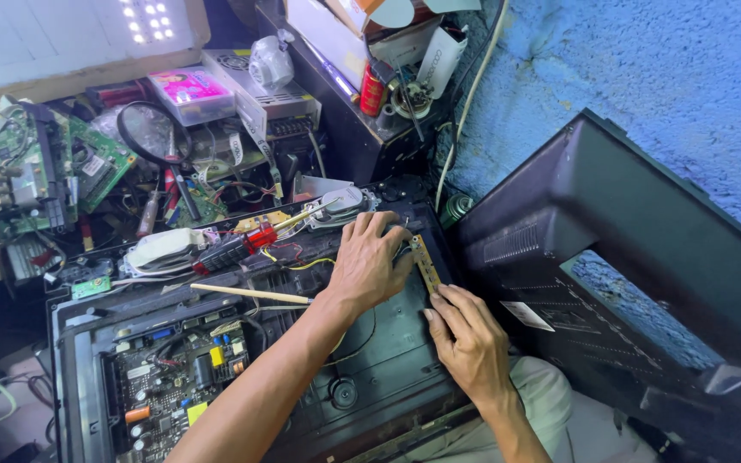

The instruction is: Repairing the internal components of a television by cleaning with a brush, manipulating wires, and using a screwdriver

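Head view: a person looks down on an opened flat television chassis (370,360) lying face down on a crowded bench.
Left hand: the left hand (369,261) lies palm down near the far right corner of the chassis, fingers curled over the far end of a narrow yellow-green circuit strip (427,264), seemingly to steady it.
Right hand: the right hand (465,339) rests at the chassis's right edge, fingertips pressed together on the near end of the same strip; both hands bear on it, neither lifts it.
Strip position: it lies along the right edge of the chassis, between the two hands.
Chassis contents: a black tray-like shell holding a main circuit board with yellow and blue components (177,377) at the near left corner, and a thin pale wooden stick (250,294) lying across its middle.
Removed cover: a black plastic back cover (645,283) leans upright against the blue wall, just beside the chassis's right edge.
Far bench edge: a red-handled tool (237,249), a black-rimmed magnifying glass (149,133), loose green circuit boards (96,163) and a pink-lidded clear plastic box (192,93); its contents cannot be made out.
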